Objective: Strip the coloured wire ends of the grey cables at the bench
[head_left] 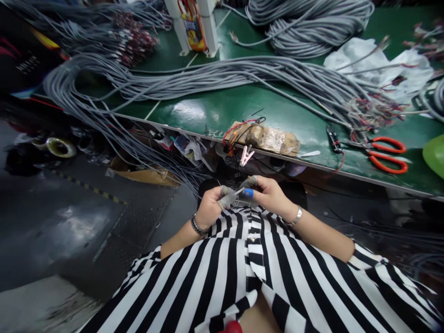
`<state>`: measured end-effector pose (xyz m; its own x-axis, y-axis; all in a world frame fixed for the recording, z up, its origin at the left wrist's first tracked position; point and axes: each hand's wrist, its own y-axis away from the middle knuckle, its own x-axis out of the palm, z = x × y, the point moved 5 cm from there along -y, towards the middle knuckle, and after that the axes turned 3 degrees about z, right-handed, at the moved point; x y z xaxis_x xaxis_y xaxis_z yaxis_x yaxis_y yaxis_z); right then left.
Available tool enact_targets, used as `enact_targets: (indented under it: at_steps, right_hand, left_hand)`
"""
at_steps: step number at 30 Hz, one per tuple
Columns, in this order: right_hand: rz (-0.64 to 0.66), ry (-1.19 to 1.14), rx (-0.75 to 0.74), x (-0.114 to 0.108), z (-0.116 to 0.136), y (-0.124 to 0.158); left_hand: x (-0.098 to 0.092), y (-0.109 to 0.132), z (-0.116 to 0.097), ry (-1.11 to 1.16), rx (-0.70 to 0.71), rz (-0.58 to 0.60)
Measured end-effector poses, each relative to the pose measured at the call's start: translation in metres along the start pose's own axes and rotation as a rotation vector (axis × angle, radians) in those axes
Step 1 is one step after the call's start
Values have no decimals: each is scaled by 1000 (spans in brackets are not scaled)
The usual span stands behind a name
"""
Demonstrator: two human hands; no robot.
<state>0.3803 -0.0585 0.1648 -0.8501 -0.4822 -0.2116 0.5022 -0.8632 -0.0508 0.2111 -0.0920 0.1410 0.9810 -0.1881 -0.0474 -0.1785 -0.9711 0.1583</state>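
Observation:
Close to my striped shirt, above the lap, my left hand (212, 203) pinches the end of a thin grey cable (239, 190). My right hand (272, 196) meets it from the other side, thumb and forefinger closed at the cable's tip. Grey coverings wrap fingertips on both hands, and a blue band circles my right thumb. The tip's fine detail is too small to make out. Across the green bench (218, 108) lies a long bundle of grey cables (194, 81), some hanging over the left front edge. Their stripped ends (376, 111) show red and white wires.
Red-handled scissors (388, 152) and a small black tool (334, 140) lie near the bench's front edge. A taped brown block (274, 138) carries a pink clothespin (246, 156). Coiled cables (312, 27), a plastic bag (364, 55) and a white post (175, 27) stand behind.

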Motion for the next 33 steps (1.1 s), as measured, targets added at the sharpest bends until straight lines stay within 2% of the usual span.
enact_targets:
  at_steps: [3, 5, 8, 10, 12, 13, 17, 20, 23, 26, 29, 31, 33]
  right_hand:
    - [-52, -94, 109, 2, -4, -4]
    - [-100, -238, 238, 6, -10, -4]
    - [-46, -521, 494, 19, -18, -2]
    - [53, -620, 569, 24, -15, 1]
    - [94, -565, 472, 18, -6, 0]
    - [70, -476, 378, 10, -1, -2]
    - [-114, 193, -5, -19, 16, -5]
    - [-135, 551, -149, -19, 19, -5]
    - [-134, 669, -237, -13, 19, -5]
    - [-132, 753, -314, -10, 22, -5]
    - [-58, 832, -386, -9, 25, -6]
    - [3, 841, -402, -8, 26, -7]
    - [38, 768, -357, -8, 25, -9]
  left_hand:
    - [2, -2, 0, -20, 0, 30]
    - [1, -5, -3, -127, 68, -4]
    - [-6, -10, -13, -452, 268, -152]
    - [-13, -14, -19, -639, 355, -257]
    - [-22, -19, -21, -670, 333, -294]
    - [-25, -22, -20, -612, 284, -269]
    - [-27, -25, -11, -96, -29, -72]
    - [-20, -22, -9, 219, -204, 19]
    - [-13, -21, -10, 386, -301, 60]
    - [-8, -22, -11, 454, -357, 86]
    - [-3, -23, -11, 479, -413, 143]
    - [-1, -24, -9, 477, -430, 175]
    - [-1, -25, -9, 424, -389, 176]
